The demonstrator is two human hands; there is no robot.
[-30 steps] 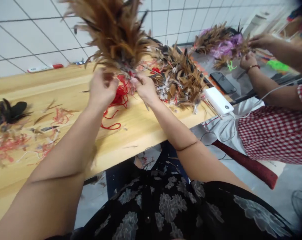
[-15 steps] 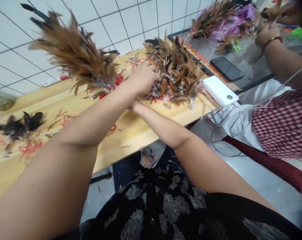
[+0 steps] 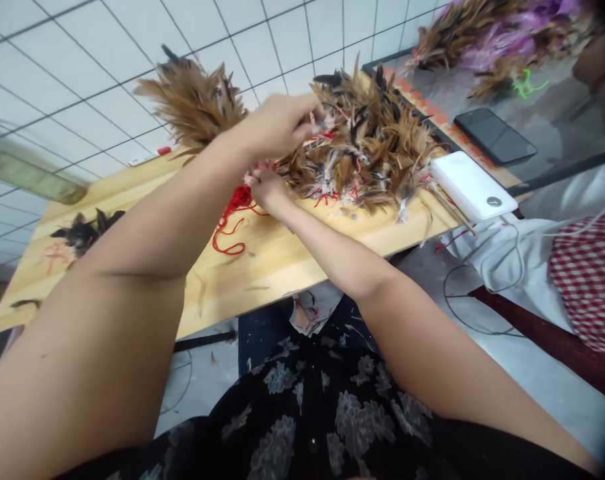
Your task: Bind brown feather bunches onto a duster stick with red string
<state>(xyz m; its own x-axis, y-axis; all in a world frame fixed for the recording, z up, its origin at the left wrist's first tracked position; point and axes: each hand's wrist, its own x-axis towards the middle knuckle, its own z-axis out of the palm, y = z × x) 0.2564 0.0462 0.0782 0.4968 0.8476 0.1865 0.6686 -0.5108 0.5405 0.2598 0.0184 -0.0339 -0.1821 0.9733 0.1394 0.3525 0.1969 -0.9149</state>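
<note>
My left hand (image 3: 292, 123) reaches over my right wrist area to the pile of brown feathers (image 3: 377, 143). Its thumb and fingers pinch a small feather tuft (image 3: 326, 124) with a pale, fluffy base and a bit of red thread. Lower down, my right hand (image 3: 269, 188) is closed around the tied base of a large brown feather bundle (image 3: 197, 100), partly hidden behind my left forearm. Red string (image 3: 229, 248) trails from beside my right fingers onto the wooden table (image 3: 262, 267).
A white power bank (image 3: 475, 185) with a cable lies right of the pile, near a dark phone (image 3: 495, 135). Black feathers (image 3: 85, 233) lie at left. A co-worker's checked garment (image 3: 589, 280) shows at right, beside purple and brown feathers (image 3: 502, 40).
My left hand has risen slightly and now pinches a tuft. My right hand, hidden before, shows beside the red string. The large bundle's tip has swung right; the view has also shifted.
</note>
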